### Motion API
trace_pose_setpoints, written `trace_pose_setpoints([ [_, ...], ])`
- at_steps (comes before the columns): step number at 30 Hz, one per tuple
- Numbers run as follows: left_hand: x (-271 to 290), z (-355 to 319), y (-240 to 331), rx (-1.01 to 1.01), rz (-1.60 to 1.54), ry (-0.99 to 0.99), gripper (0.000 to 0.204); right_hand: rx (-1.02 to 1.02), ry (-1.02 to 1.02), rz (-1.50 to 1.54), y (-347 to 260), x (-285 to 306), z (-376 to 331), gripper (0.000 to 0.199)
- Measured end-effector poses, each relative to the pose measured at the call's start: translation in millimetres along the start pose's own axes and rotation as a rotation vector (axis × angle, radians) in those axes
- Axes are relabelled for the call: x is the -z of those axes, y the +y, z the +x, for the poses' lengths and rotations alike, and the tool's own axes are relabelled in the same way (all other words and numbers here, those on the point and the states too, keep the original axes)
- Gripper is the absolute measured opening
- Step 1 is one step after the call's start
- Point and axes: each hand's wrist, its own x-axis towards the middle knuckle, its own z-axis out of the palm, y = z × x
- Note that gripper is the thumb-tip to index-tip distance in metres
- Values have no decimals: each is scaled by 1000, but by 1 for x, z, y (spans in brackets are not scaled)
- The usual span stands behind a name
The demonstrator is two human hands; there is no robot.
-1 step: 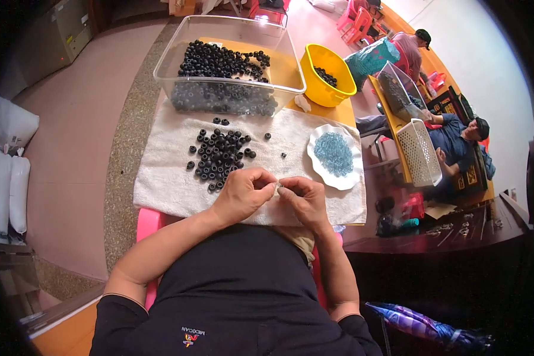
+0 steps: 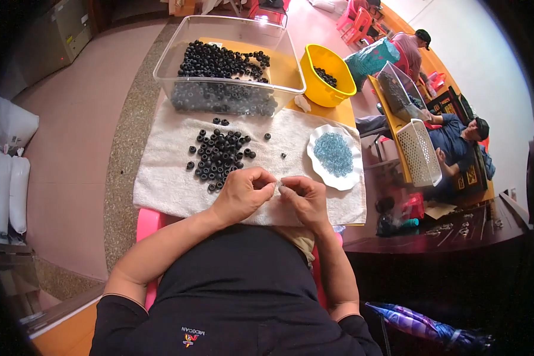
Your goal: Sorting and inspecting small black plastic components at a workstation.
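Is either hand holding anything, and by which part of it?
It cannot be told: the left hand and right hand pinch close together, and anything held there is too small to make out.

I can't make out the tiny thing (image 2: 279, 186) that the left hand (image 2: 243, 193) and right hand (image 2: 307, 199) pinch near the front edge of the table (image 2: 340, 113).
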Motion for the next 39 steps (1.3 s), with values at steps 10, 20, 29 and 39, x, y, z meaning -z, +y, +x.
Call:
trace_pose_setpoints([
  [10, 1, 0, 7, -45, 143, 55, 16, 325, 258, -667, 6, 24, 14, 17],
  [20, -1, 3, -1, -308, 380, 2, 11, 220, 253, -421, -1, 35, 6, 18],
  [29, -7, 4, -18, -513, 676, -138, 8, 218, 248, -431, 4, 53, 1, 13],
  [39, -7, 5, -14, -533, 700, -148, 7, 277, 205, -496, 0, 43, 1, 16],
])
